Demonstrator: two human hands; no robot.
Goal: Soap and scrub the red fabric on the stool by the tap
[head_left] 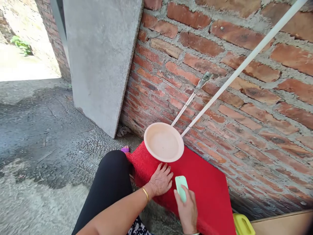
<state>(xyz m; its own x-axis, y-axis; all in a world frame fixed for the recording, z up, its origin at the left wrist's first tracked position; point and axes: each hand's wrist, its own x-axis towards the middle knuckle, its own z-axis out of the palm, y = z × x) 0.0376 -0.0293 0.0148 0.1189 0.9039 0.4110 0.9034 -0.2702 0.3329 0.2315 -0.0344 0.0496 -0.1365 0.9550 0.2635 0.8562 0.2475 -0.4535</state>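
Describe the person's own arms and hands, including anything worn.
The left hand is ungloved, with a smooth gold-coloured bangle at the wrist; its forearm is sleeveless. The right hand is also ungloved, with a pale band partly visible.

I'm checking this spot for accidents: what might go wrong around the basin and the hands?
The left hand rests on the red cloth right by the rim of the basin; a tug or bump could shift or tip it.

The right hand holds the pale green object by its near end, so it might slip if the grip is loose.

The floor has dark, damp-looking patches, which may be slippery underfoot.
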